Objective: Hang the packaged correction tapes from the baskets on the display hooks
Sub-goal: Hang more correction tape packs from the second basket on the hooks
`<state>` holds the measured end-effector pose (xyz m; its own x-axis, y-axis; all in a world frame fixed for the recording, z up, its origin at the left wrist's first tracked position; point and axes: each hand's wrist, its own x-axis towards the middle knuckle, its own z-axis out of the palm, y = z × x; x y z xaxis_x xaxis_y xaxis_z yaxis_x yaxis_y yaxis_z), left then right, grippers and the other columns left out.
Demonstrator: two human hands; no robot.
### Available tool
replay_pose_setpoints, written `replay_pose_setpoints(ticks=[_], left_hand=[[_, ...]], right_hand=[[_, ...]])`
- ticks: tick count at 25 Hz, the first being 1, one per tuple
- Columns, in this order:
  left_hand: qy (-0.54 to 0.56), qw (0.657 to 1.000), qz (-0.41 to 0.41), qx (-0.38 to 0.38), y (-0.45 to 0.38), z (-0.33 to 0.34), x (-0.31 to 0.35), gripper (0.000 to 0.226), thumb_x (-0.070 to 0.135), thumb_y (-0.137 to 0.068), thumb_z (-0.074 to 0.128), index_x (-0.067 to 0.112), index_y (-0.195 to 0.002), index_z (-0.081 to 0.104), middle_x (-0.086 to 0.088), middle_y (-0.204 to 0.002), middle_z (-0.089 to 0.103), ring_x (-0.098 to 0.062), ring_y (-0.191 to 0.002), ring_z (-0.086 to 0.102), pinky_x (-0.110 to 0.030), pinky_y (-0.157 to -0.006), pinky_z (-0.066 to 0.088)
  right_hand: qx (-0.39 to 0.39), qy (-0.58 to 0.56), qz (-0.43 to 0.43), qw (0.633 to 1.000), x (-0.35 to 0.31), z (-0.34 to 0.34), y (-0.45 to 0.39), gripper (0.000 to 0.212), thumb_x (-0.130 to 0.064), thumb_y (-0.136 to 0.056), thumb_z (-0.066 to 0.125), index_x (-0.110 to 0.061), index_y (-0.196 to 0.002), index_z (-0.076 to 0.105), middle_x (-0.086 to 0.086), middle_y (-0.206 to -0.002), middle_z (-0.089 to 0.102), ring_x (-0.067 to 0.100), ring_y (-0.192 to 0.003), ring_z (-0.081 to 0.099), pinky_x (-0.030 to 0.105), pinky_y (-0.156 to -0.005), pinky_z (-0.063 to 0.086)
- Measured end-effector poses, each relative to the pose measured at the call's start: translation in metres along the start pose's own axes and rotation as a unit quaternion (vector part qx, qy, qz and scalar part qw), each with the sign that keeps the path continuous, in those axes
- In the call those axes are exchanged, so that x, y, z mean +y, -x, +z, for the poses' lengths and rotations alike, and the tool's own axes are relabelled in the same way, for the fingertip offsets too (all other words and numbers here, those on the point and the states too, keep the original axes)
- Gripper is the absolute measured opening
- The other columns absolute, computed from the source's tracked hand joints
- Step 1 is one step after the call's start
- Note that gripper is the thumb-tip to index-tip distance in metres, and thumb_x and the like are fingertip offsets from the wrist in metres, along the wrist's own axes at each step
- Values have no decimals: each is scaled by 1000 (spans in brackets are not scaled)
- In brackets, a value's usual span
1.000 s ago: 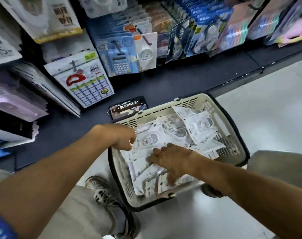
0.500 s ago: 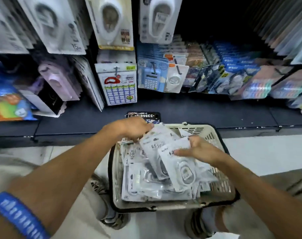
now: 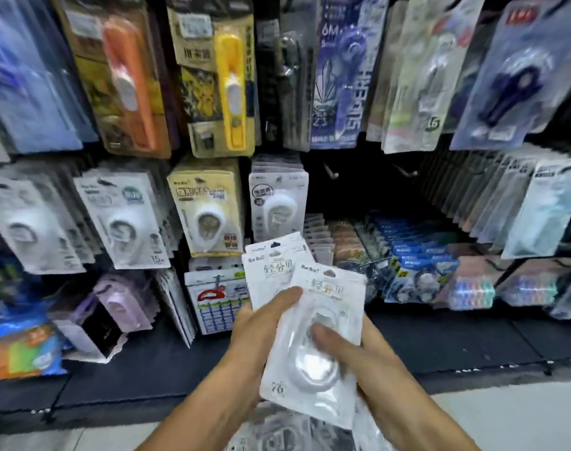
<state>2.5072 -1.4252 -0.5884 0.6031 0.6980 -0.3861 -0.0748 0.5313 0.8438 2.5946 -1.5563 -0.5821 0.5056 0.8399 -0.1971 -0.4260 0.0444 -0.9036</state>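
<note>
Head view, hands: I see left hand and right hand gripping correction tape packs.
Hung: none from this handful.
Left: empty hooks; basket stock.

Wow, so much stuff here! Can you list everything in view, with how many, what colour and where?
white packs in hand: at least two, white, centre, fanned
white packs on hooks: several rows, white and grey, middle left
cream pack: one in front, cream, centre
orange pack: one, orange, top left
yellow pack: one, yellow, top centre
bare hooks: two, metal, dark gap right of centre
shelf: one, dark, below
left hand: grips packs
right hand: thumb on front pack
</note>
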Motion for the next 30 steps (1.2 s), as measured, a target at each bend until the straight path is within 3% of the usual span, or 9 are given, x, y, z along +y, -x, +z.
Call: replay_pose_setpoints(ticks=[2,4,7,12,18,22,26,28,30], left_hand=[[-7,998,24,-55,-6,13,22,61,33,-55,98,17,-110,77,-15,-105,79,-38,-93,77,-52,-80,63],[-20,993,64,-99,-6,25,42,58,35,-55,94,17,-108,78,-13,-109,79,-33,-96,77,-46,-77,63],[-36,989,130,-67,-4,24,72,64,41,-56,89,20,-115,75,-9,-108,80,-31,-97,77,-50,-89,59],[-29,961,275,21,1,0,114,59,41,-54,87,22,-109,77,0,-107,80,-22,-98,78,-47,-96,54],[-69,961,268,-4,-1,-8,108,46,41,-54,97,41,-97,80,6,-103,81,-16,-94,78,-45,-94,55],[-60,964,257,-21,-2,-7,103,55,49,-51,89,37,-104,79,3,-108,80,-19,-99,77,-47,-97,54],[-61,964,259,-18,-1,-14,104,50,43,-54,96,40,-102,79,5,-107,80,-18,-98,77,-46,-96,54],[-52,966,252,-19,-2,-19,105,51,43,-53,96,39,-101,79,4,-106,80,-19,-97,78,-45,-95,53],[-55,970,234,-14,-4,-20,101,47,46,-54,89,38,-100,79,3,-104,81,-19,-94,78,-44,-91,55]], right_hand=[[-41,38,-22,998,-18,-5,7,55,-16,-69,91,-30,-118,71,3,-116,76,23,-107,73,30,-78,60],[25,93,-66,993,-33,-18,-3,61,-22,-59,95,-21,-114,69,6,-103,79,23,-92,76,26,-67,60],[98,92,-133,982,-61,-31,-22,53,-36,-60,87,-19,-106,66,13,-92,79,27,-78,77,25,-58,58],[140,168,-234,947,-92,-17,-63,33,-36,-80,79,-29,-107,60,0,-98,79,21,-85,77,41,-70,60],[218,251,-259,907,-77,-16,-67,26,-50,-79,73,-44,-101,60,-9,-96,76,9,-80,74,31,-63,54],[255,260,-224,904,-78,-15,-97,22,-46,-84,75,-44,-99,59,-10,-96,74,7,-80,71,29,-62,52],[276,343,-116,891,-83,-20,-125,54,-53,-89,67,-24,-131,48,-4,-120,59,21,-106,60,43,-84,52],[298,367,-178,863,-95,-18,-125,42,-51,-95,60,-23,-125,53,-7,-110,62,15,-97,62,39,-79,52],[273,312,-228,881,-115,-3,-121,26,-45,-99,55,-21,-102,64,-7,-79,69,8,-67,63,32,-62,50]])
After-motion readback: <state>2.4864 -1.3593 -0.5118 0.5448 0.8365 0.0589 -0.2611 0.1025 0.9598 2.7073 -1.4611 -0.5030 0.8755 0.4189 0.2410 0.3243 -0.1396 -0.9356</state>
